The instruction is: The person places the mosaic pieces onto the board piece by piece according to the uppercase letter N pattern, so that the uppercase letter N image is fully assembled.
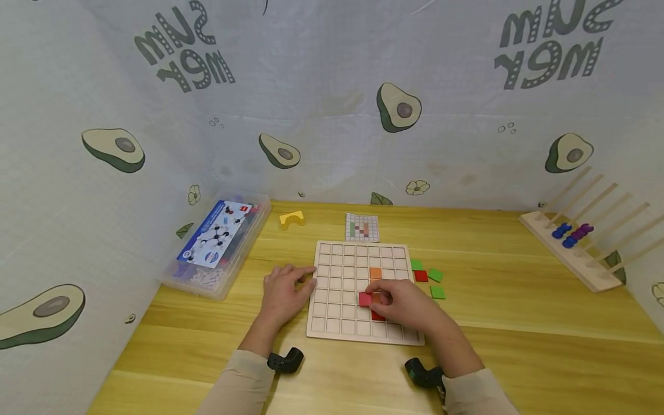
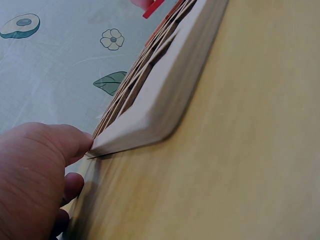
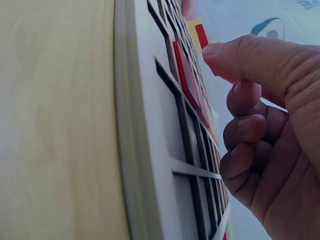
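Far L on the table (image 1: 519,311): clear plastic box (image 1: 237,253) w/ a blue-&-white molecule label. Next, L hand (image 1: 285,294), palm down, fingers relaxed & not holding anything, one fingertip touching the L edge of a pale wooden grid board (image 1: 334,282); L wrist view shows same contact near the board's corner. Yellow arch block (image 1: 292,219) behind that hand. Board mid-table, lying flat; printed pattern card (image 1: 362,227) just behind it. Over the board, R of ctr, a pinkish-red tile (image 1: 365,299) is pinched btwn thumb & fingers of R hand (image 1: 407,302); R wrist view has it tilted, just above the grid, other fingers curled in. Seated in one col. close by: orange tile (image 1: 376,273) toward the back, darker red tile (image 1: 377,316) toward the front, partly under the hand. Just R of board: three loose green tiles (image 1: 438,292) + one loose red tile (image 1: 421,276). Far R: wooden peg rack (image 1: 586,268) w/ blue beads (image 1: 561,231) & purple beads (image 1: 578,231).
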### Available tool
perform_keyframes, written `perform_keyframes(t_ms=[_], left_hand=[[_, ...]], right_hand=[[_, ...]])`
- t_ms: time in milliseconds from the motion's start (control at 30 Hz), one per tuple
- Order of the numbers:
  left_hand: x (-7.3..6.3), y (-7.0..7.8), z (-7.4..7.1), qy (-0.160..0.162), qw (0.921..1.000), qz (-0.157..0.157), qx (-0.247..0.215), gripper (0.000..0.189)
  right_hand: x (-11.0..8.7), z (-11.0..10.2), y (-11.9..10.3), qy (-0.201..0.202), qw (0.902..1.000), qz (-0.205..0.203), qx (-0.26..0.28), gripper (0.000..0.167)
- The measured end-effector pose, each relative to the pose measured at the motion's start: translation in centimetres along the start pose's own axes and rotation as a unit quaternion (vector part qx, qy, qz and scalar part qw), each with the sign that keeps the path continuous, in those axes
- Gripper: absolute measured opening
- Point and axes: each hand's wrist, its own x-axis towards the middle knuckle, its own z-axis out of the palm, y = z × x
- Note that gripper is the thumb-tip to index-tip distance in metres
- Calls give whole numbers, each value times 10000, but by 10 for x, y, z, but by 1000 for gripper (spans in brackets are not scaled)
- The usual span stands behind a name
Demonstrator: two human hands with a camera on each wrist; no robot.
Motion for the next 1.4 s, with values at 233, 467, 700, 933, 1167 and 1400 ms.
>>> perform_keyframes(t_ms=[233,467,700,933,1167,1400], left_hand=[[0,-2,1,11,10000,-11,27,30],[1,-2,3,35,9999,-15,94,30],[0,-1,2,8,10000,-22,51,30],[1,-1,2,-14,10000,-32,34,31],[1,-1,1,-20,10000,-39,54,31],[1,-2,2,-25,10000,-33,52,31]], right_hand=[[5,4,0,15,9999,89,-52,13],[9,5,1,-26,9996,257,-81,14],[10,7,0,-47,9990,431,-80,14],[11,6,-2,-64,9987,490,-88,13],[12,5,-2,-87,9990,412,-152,14],[11,5,-1,-93,9990,432,-107,15]])
